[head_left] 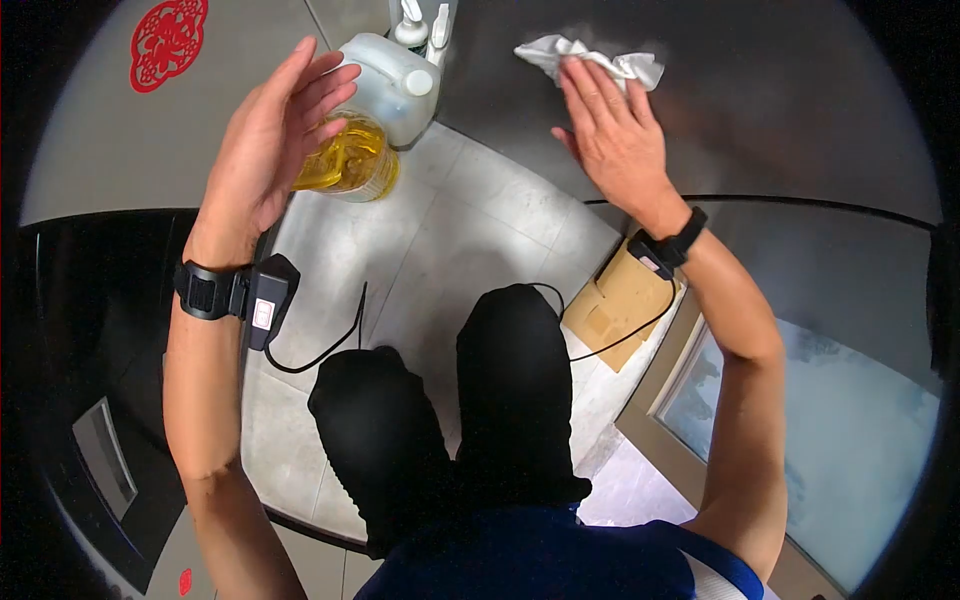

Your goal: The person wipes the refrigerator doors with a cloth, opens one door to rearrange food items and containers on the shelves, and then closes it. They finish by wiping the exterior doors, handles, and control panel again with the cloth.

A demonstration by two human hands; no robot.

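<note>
We look down over our 2 black-clad legs at a pale tiled floor, a strip of open room running from 6 o'clock up toward 12. Our right hand lies flat at 1 o'clock, fingers spread and pressed on a crumpled white cloth against a dark, dull metal surface; nothing is pinched, the palm simply bears down. The cloth is bunched and wrinkled, its edges poking out past the fingertips toward 12 and 1 o'clock. That surface ends in a dark curved edge at 3 o'clock, just below the wrist. Our left hand is raised at 11 o'clock, open, fingers together and holding nothing, hovering in front of a clear jug with yellow liquid and a white cap. 2 white pump bottles stand behind the jug at 12 o'clock. A brown cardboard box sits on the floor at 3 o'clock, beside a glass panel. Each wrist carries a black band with a cable trailing down.
</note>
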